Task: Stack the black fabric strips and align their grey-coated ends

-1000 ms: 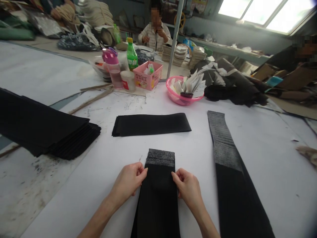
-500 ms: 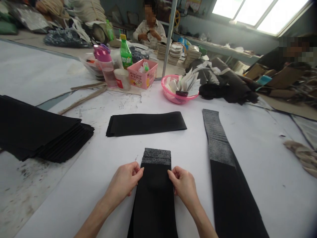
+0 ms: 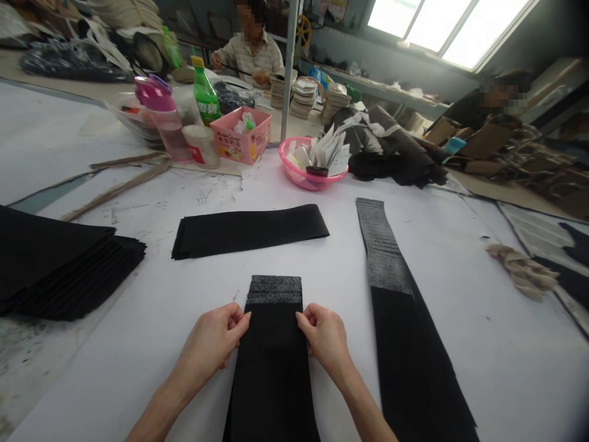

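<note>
A stack of long black fabric strips point(image 3: 272, 362) lies lengthwise in front of me, its far ends stepped and showing grey edges. My left hand point(image 3: 212, 341) pinches the stack's left edge with curled fingers. My right hand point(image 3: 324, 337) pinches the right edge at the same height. Beyond it, a second pile of black strips point(image 3: 248, 229) lies crosswise. To the right, a long fanned row of black strips point(image 3: 396, 294) runs away from me.
A big pile of black pieces point(image 3: 59, 261) sits at the left. At the back stand a pink basket point(image 3: 309, 175), a pink box point(image 3: 242, 136), a green bottle point(image 3: 204, 98) and a pink-lidded cup point(image 3: 164, 116). Two people sit beyond the table. Beige cord point(image 3: 522, 270) lies at the right.
The view has swung right, so everything shifts left in the picture. Both hands keep their pinch on the strip stack's edges.
</note>
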Demonstrator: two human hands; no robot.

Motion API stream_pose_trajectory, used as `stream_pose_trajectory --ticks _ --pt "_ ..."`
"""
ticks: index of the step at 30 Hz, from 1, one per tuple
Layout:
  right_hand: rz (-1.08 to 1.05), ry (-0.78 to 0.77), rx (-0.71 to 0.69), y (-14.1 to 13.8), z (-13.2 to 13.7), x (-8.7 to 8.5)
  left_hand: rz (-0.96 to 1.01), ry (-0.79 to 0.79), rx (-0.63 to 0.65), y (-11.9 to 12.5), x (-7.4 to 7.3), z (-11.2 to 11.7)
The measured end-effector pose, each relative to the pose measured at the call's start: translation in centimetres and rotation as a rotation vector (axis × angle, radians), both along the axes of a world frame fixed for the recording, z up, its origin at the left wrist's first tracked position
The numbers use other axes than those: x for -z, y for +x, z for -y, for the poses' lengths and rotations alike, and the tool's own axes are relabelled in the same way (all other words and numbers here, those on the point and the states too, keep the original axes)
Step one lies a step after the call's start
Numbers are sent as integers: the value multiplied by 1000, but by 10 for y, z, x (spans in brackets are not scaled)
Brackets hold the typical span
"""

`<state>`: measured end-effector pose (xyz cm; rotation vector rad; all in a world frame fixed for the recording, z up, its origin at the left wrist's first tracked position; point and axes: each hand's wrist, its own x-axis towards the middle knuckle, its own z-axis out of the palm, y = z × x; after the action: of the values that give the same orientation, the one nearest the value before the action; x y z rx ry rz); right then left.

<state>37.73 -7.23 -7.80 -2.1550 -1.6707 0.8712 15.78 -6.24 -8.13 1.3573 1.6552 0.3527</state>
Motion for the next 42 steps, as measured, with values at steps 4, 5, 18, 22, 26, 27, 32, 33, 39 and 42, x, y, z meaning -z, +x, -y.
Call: stream_pose_trajectory --ticks 4,5,18,22,26,27,32,33,39,42 --pt "-5 -17 10 0 0 -1 -13 11 5 0 -1 0" --pt "-5 -20 11 0 0 -1 -10 11 4 0 0 0" --pt "4 -25 1 -1 0 -3 10 19 -1 0 0 0" --pt "2 -11 -2 -1 -1 0 5 18 -4 0 1 0" --pt "20 -2 2 -2 -1 1 3 18 -6 1 1 0" --pt "25 -4 2 -2 -1 0 5 20 -6 1 1 0" --pt "30 -3 8 -3 0 -2 1 21 -7 0 2 0" --pt "27 4 9 -3 1 -2 -3 17 -7 0 2 0" --pt "15 18 33 -3 0 -3 -10 20 4 1 2 0" --pt "9 20 39 -3 0 -3 -15 26 11 1 2 1"
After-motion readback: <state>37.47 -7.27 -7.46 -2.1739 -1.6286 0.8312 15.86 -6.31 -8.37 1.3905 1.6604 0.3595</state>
